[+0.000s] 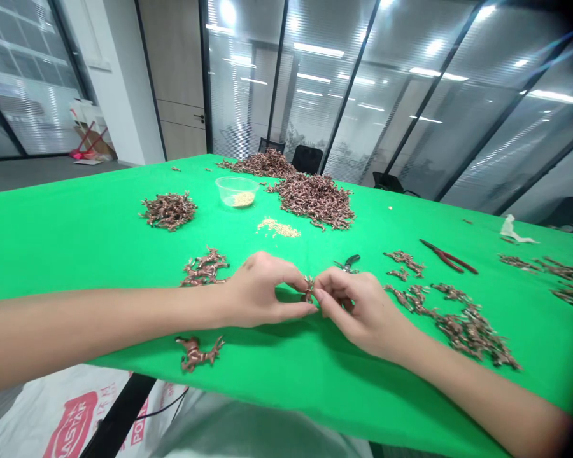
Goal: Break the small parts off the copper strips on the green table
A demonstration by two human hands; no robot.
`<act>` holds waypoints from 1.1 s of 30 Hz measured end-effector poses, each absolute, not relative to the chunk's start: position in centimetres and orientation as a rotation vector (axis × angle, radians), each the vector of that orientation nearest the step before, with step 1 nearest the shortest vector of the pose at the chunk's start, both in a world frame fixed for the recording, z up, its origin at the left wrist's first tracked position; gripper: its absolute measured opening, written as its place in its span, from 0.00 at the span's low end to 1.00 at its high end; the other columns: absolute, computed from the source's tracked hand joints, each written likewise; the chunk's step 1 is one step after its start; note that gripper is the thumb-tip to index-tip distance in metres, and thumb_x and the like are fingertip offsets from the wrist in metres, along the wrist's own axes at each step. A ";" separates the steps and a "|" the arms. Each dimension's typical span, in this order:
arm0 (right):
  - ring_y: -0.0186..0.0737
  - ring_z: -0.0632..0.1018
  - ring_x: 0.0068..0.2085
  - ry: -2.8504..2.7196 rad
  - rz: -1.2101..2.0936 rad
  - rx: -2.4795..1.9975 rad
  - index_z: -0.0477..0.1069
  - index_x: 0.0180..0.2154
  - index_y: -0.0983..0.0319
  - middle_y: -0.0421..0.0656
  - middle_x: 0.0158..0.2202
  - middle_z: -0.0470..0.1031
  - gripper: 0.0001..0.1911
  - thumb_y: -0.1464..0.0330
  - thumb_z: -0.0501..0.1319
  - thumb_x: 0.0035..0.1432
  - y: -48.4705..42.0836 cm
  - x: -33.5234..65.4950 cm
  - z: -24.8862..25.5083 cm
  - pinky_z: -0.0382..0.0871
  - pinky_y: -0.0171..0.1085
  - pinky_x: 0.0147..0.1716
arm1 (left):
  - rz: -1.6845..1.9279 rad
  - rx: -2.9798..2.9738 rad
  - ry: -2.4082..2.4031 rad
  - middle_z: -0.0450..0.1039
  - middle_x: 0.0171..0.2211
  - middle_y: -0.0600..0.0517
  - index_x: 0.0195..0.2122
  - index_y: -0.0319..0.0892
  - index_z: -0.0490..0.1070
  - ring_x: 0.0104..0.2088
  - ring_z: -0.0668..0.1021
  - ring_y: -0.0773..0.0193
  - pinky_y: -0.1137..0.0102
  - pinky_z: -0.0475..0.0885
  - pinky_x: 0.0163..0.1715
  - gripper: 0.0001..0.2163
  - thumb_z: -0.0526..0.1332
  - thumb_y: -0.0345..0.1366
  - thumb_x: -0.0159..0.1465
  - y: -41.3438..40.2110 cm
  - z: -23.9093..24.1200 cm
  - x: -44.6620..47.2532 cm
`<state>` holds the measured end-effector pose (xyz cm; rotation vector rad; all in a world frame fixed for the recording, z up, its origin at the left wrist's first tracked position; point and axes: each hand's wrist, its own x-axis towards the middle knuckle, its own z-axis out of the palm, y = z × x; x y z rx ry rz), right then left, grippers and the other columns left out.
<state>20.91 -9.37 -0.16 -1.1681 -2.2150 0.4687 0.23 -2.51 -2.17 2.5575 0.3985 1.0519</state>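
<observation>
Over the green cloth, my left hand (262, 289) pinches a small brown animal figurine (309, 290) between thumb and fingers. My right hand (356, 305) meets it from the right, its thumb and index finger closed at the figurine's edge; whether a tiny part is between them is hidden. A jointed brown animal figurine (199, 353) lies near the front edge, below my left wrist. More figurines (204, 266) lie just behind my left forearm. Partly covered by my right hand is a small dark-handled cutter (349, 263).
A clear plastic tub (224, 189) holds pale grains, with a pale scatter (277, 228) before it. Large brown piles (315, 200) stand behind, a smaller pile (169, 211) left. Red-handled pliers (449, 256) and loose figurines (472, 327) lie right. White tissue (516, 230) sits far right.
</observation>
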 end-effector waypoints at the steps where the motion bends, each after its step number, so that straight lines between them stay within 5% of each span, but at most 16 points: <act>1: 0.32 0.68 0.22 -2.191 0.518 -1.190 0.66 0.34 0.61 0.36 0.22 0.68 0.07 0.69 0.54 0.68 -9.5 20.9 -0.1 0.58 0.32 0.21 | 1.070 2.579 0.395 0.83 0.32 0.48 0.35 0.36 0.80 0.32 0.83 0.63 0.73 0.75 0.34 0.09 0.69 0.38 0.60 -2.5 -2.3 0.3; 13: 0.25 0.63 0.15 -1.668 1.336 -1.264 0.69 0.33 0.62 0.35 0.20 0.70 0.10 0.62 0.63 0.62 -9.7 20.6 0.3 0.54 0.26 0.13 | 1.454 2.957 0.232 0.84 0.36 0.52 0.34 0.40 0.76 0.30 0.84 0.65 0.73 0.78 0.31 0.06 0.66 0.37 0.62 -2.6 -2.6 0.2; 19: 0.21 0.59 0.13 -1.355 1.690 -1.175 0.68 0.25 0.65 0.37 0.19 0.70 0.13 0.66 0.65 0.58 -9.4 20.8 0.5 0.46 0.25 0.11 | 1.610 3.030 0.056 0.84 0.38 0.51 0.35 0.40 0.75 0.33 0.84 0.68 0.76 0.80 0.38 0.04 0.62 0.33 0.67 -2.6 -1.9 0.4; 33: 0.22 0.60 0.12 -1.239 1.815 -1.174 0.70 0.29 0.65 0.38 0.19 0.72 0.12 0.64 0.67 0.55 -9.9 20.4 0.7 0.42 0.27 0.11 | 1.407 3.075 -0.121 0.83 0.46 0.50 0.37 0.44 0.77 0.52 0.81 0.62 0.65 0.77 0.56 0.10 0.56 0.27 0.68 -2.2 -1.4 -0.4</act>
